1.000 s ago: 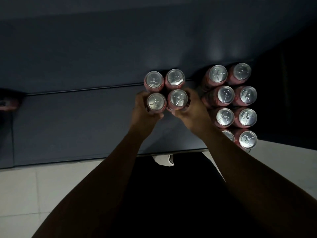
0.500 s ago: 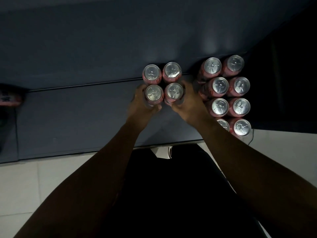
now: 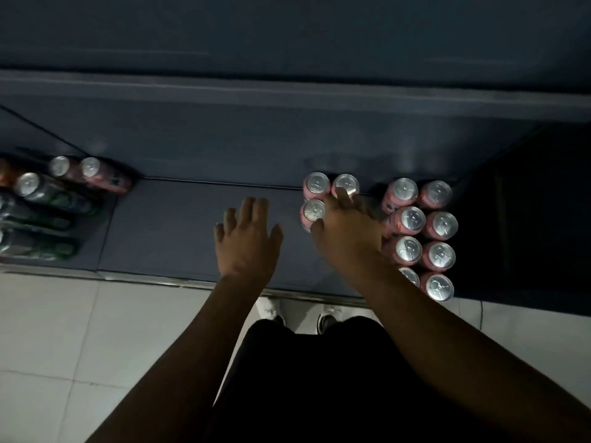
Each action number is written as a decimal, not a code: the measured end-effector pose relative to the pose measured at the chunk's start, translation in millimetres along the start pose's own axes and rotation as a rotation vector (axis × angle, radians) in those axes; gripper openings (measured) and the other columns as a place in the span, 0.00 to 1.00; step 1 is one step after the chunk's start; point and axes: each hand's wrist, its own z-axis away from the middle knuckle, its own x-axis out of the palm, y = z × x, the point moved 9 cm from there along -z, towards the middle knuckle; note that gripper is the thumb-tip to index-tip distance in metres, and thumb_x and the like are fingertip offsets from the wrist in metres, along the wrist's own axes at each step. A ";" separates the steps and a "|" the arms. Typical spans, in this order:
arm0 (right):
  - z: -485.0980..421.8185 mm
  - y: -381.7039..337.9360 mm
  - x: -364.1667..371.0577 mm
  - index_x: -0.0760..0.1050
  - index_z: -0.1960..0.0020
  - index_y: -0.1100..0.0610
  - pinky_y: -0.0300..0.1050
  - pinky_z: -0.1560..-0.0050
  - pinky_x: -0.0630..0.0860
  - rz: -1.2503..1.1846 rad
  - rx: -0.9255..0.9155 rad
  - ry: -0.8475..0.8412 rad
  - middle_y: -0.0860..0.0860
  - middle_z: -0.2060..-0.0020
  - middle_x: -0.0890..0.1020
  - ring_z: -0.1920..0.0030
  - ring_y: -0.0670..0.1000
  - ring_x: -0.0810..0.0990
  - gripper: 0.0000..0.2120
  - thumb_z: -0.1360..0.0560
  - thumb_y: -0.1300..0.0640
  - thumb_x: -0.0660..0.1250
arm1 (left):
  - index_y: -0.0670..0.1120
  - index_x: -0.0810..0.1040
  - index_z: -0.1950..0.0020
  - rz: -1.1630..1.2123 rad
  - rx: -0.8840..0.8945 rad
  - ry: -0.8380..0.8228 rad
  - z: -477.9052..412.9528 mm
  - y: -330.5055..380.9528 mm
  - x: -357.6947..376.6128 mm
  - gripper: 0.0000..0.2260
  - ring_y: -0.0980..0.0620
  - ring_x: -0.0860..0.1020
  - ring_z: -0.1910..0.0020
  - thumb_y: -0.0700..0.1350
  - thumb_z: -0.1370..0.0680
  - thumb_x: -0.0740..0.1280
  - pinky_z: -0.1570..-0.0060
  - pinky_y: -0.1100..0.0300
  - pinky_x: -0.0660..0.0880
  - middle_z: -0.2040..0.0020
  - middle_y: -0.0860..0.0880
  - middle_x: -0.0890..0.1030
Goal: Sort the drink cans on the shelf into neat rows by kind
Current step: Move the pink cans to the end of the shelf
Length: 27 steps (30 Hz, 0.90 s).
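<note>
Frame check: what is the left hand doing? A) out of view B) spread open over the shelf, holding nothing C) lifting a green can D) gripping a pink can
B: the left hand hangs with fingers spread over the dark shelf, to the left of the pink cans, with nothing in it.

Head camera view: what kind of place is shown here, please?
Probably a shop or stockroom, though I cannot be sure. A long, low dark shelf holds pink cans in tidy rows, with green cans grouped at its left end, above a pale tiled floor.
</note>
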 end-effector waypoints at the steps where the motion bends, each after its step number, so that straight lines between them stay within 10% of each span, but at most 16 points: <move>1: 1.9 -11.7 -4.6 0.64 0.23 0.53 0.55 0.34 0.69 0.020 -0.030 0.008 0.54 0.24 0.66 0.27 0.63 0.66 0.26 0.20 0.47 0.60 | 0.51 0.67 0.28 -0.018 -0.021 0.024 3.9 -7.3 -9.8 0.21 0.41 0.69 0.29 0.56 0.19 0.63 0.32 0.39 0.69 0.29 0.49 0.71; 9: 32.7 -134.3 -10.1 0.66 0.25 0.55 0.56 0.35 0.69 0.184 -0.227 0.042 0.55 0.26 0.70 0.27 0.63 0.68 0.25 0.20 0.48 0.59 | 0.50 0.65 0.25 -0.079 -0.156 0.167 44.3 -92.6 -77.0 0.23 0.37 0.63 0.25 0.56 0.19 0.62 0.29 0.36 0.64 0.24 0.47 0.65; 17: 99.6 -301.4 23.6 0.48 0.17 0.51 0.64 0.26 0.61 0.468 -0.495 0.062 0.53 0.18 0.55 0.19 0.62 0.52 0.33 0.17 0.45 0.56 | 0.49 0.60 0.21 -0.099 -0.226 0.208 113.6 -236.4 -124.6 0.26 0.35 0.58 0.22 0.56 0.17 0.58 0.26 0.36 0.60 0.18 0.47 0.56; 27: 128.8 -432.1 58.5 0.54 0.19 0.53 0.63 0.27 0.64 0.440 -0.495 0.071 0.54 0.18 0.55 0.20 0.61 0.56 0.30 0.17 0.46 0.57 | 0.49 0.64 0.25 -0.078 -0.333 0.245 163.9 -358.6 -152.7 0.24 0.33 0.61 0.24 0.56 0.18 0.61 0.30 0.36 0.65 0.20 0.45 0.60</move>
